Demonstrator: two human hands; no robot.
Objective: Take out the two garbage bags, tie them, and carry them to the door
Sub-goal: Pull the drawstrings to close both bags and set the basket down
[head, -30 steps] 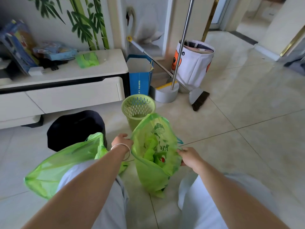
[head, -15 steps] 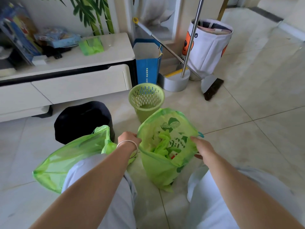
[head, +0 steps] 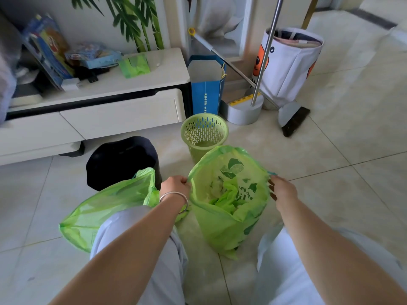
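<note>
The printed green bag (head: 229, 208) stands upright on the floor (head: 330, 194) between the person's knees, mouth spread wide. The left hand (head: 175, 186) pinches the rim's left side, the right hand (head: 280, 191) its right side, equally near. The second bag (head: 105, 208) lies partly behind the left knee, its mouth hidden.

Left hand (head: 176, 186) pinching, right hand (head: 280, 190) seemingly pinching, forearms extended
</note>
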